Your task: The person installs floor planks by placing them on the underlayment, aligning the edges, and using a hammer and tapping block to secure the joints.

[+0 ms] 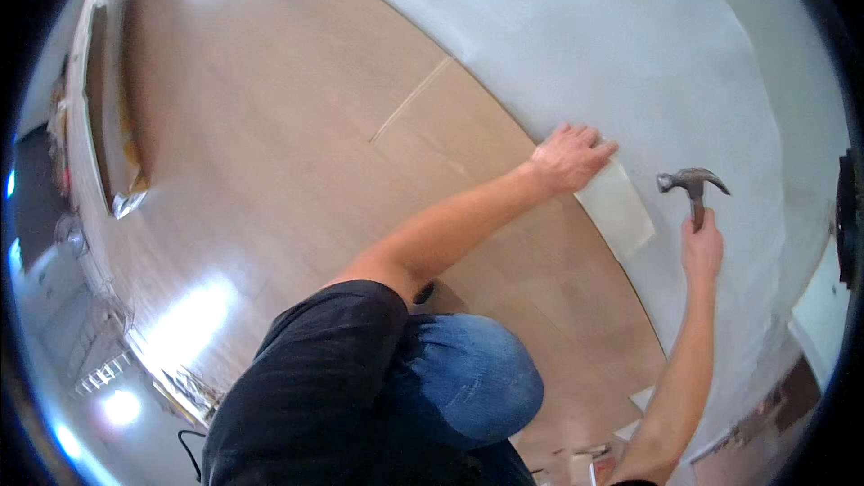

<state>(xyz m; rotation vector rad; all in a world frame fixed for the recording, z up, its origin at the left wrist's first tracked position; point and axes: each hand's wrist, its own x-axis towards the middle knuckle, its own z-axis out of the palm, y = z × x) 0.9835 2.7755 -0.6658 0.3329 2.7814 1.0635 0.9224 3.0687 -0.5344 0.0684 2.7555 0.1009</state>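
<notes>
My right hand [702, 243] grips the handle of a claw hammer [695, 182], its metal head raised in front of the pale wall [666, 54]. To the left, my left hand [572, 158] closes over the upper end of a short, flat cream board [619, 211]. This board lies along the line where the wall meets the brown floor. The fingertips of my left hand are partly hidden, so any small thing between them cannot be made out.
Wood-look floor [297, 108] spreads left, with a thin pale seam near the wall. My denim-covered knee [477, 378] is below my left arm. A long trim-like piece [117, 99] is at the far left. Small pale scraps [589, 463] lie beside my right forearm.
</notes>
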